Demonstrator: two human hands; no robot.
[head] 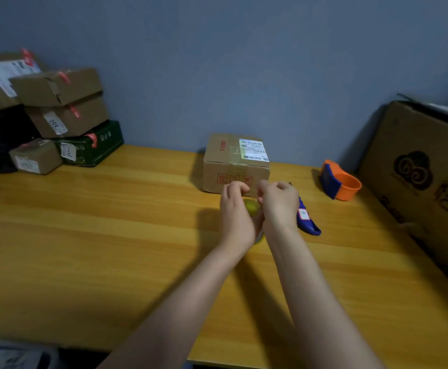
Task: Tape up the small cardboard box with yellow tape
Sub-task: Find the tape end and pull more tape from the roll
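A small cardboard box with a white label on top stands near the back of the wooden table. Just in front of it my left hand and my right hand are held close together above the table. Both have their fingers curled around a yellow tape roll, which shows only as a yellow-green patch between the palms. A blue dispenser handle sticks out to the right from under my right hand.
An orange and blue tape dispenser lies at the back right. A large cardboard carton leans along the right edge. Several stacked parcels and a green box fill the back left corner.
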